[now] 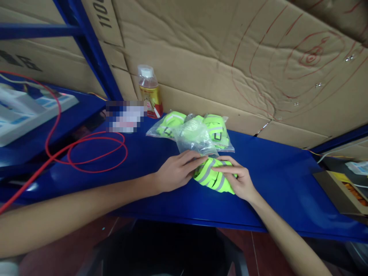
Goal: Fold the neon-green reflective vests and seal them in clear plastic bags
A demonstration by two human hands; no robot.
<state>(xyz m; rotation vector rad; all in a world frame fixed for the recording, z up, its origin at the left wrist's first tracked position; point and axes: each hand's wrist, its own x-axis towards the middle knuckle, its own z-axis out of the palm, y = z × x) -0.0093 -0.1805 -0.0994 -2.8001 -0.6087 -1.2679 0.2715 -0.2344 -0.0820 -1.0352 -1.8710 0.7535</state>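
Black numbers, "110", are printed on the brown cardboard wall (230,57) at the top, cut off by the edge of the view. Red pen rings are drawn on the cardboard further right. The small clear plastic bottle with a white cap (150,92) has a yellow and red label, but its words are too small to read.

The left hand (176,170) and the right hand (240,178) are both on a folded bright yellow-green vest with grey shiny stripes (214,176). The vest lies on the shiny blue metal shelf (273,180), near its front edge. The left fingers are curled loosely over the left side of the vest, and their tips touch the mouth of a crinkly clear plastic bag (195,140). The right fingers are spread and press flat on the vest's right side.

Just behind the bag lie two clear packs with yellow-green vests inside (217,130), close to the cardboard wall. A thin red cable in loops (97,153) lies to the left. The shelf to the right of the hands is bare and smooth, with lots of room.
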